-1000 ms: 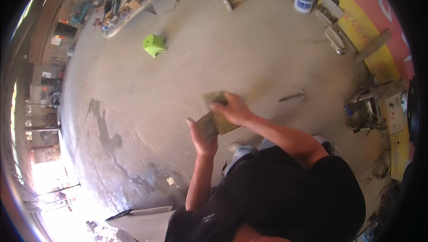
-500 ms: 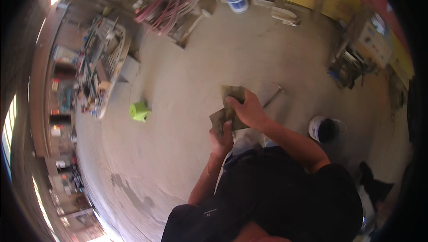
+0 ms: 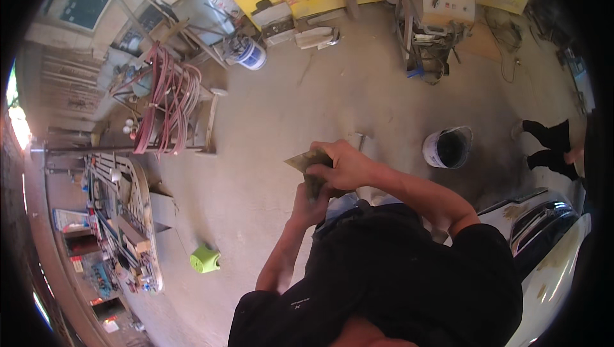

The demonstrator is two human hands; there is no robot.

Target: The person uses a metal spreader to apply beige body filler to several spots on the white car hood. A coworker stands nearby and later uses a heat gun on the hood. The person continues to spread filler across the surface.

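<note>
Both hands are together in front of my body at the middle of the head view. My right hand [image 3: 343,166] is closed on a thin, flat olive-brown plate [image 3: 299,161], whose pointed corner sticks out to the left. Just below, my left hand [image 3: 309,205] is closed, its fingers against a second dark olive-brown flat piece [image 3: 313,187]. The two pieces overlap or touch between the hands; which, I cannot tell. Their exact kind is unclear.
A hammer-like tool [image 3: 362,135] lies beyond my hands. To the right are a white bucket [image 3: 432,150], another person's black-clad legs [image 3: 551,155] and a white car [image 3: 556,283] with brownish patches. A green stool [image 3: 205,260], red hoses [image 3: 165,107] and a cluttered rack [image 3: 153,244] stand left.
My view has swung right, bringing the car and the other person's legs into sight. My hands have drawn closer together, and the right hand's plate now points left instead of up.
</note>
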